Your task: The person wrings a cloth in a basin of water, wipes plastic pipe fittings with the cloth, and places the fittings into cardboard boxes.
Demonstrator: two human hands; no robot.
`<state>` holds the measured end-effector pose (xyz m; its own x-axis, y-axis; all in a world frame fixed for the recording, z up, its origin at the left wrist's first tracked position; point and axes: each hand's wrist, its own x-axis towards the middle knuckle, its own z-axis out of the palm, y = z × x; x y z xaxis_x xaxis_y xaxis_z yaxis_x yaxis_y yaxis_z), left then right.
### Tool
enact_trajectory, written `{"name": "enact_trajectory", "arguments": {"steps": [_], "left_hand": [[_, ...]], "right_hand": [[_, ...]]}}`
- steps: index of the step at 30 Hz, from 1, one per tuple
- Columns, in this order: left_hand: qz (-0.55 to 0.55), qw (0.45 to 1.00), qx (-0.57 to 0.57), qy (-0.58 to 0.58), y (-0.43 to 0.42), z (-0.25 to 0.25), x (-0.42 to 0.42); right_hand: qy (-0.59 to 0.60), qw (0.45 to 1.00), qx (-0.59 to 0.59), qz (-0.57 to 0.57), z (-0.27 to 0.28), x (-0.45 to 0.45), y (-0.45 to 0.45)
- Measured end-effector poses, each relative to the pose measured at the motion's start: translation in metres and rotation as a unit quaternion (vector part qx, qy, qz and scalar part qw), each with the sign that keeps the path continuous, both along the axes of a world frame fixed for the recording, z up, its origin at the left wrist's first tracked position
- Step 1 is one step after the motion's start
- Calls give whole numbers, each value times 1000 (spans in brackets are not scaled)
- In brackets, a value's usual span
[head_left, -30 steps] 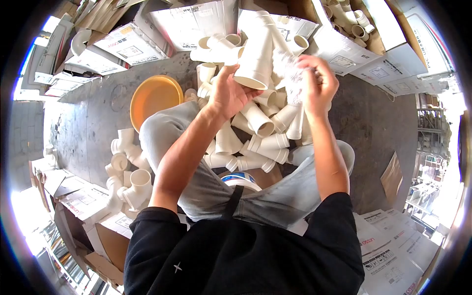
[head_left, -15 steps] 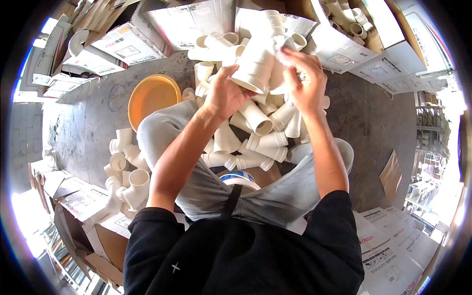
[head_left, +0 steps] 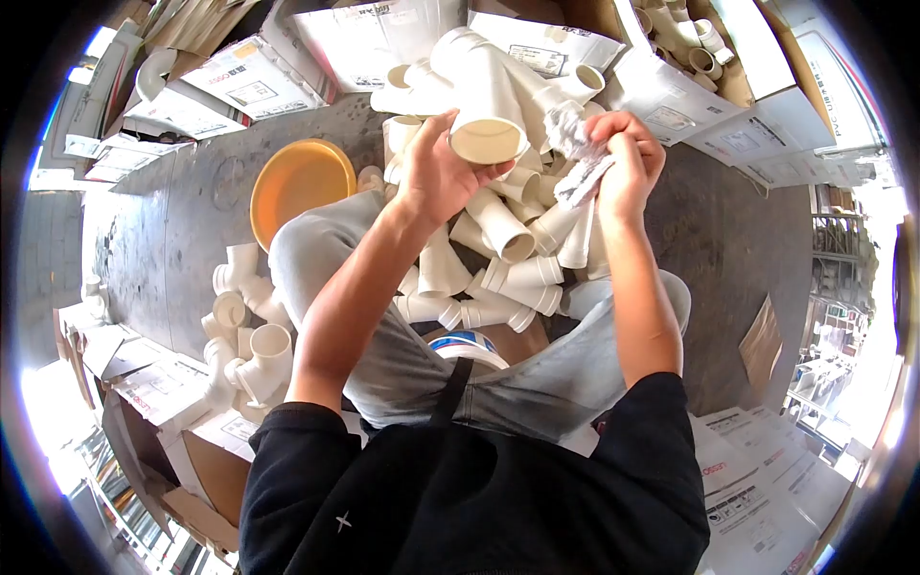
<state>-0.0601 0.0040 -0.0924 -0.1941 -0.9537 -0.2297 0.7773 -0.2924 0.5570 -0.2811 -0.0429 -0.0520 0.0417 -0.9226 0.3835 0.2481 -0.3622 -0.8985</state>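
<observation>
My left hand grips a large white plastic pipe fitting near its lower end. The fitting's round open mouth faces me, and a branch slants off toward the right. In my right hand is a crumpled whitish-grey rag, pinched in closed fingers just right of the fitting and apart from its main barrel. Below both hands lies a heap of white pipe fittings, spread on the floor between my legs.
An orange basin stands left of my knee. More fittings lie at the left beside opened cartons. Cardboard boxes line the far side, and one box at the upper right holds fittings. Flattened cartons lie at lower right.
My right hand has drawn the rag away from the fitting toward the right. The fitting has turned, so its mouth now faces me more and its branch points right.
</observation>
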Motion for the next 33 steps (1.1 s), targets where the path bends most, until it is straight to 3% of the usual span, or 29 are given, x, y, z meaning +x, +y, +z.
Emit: {"name": "enact_trajectory", "arguments": {"steps": [3,7,12,14,15,16,20,23,26,30,32,33], "left_hand": [[4,1000,-14,5,1,-2,0],[-8,999,-41,35,-2,-4,2],[14,998,-29,44,-6,-1,-1],[15,998,-30,51,-6,-3,-1],[16,998,-31,52,-5,-1,-1],[16,998,-32,54,-5,-1,-2],[29,995,-62,77,-7,-9,-4],[28,994,-92,48,-5,-8,-4],[40,995,-78,51,-2,-7,-4],[74,995,-30,67,-2,-13,-2],[87,994,-15,60,-3,-14,-2],[101,994,-7,47,-2,-14,-7]], "right_hand": [[-85,991,98,-13,-5,-4,-13],[-248,934,213,142,7,-2,-10],[-101,988,108,34,3,6,1],[24,999,5,-37,9,8,14],[100,988,-101,-67,9,9,15],[177,947,-245,-107,11,11,12],[340,816,-444,-146,10,14,13],[449,740,-482,-132,0,18,15],[567,701,-413,-132,-3,26,16],[547,765,-331,-77,-13,45,31],[494,842,-215,-1,-12,57,44],[421,899,-99,74,-11,58,47]]}}
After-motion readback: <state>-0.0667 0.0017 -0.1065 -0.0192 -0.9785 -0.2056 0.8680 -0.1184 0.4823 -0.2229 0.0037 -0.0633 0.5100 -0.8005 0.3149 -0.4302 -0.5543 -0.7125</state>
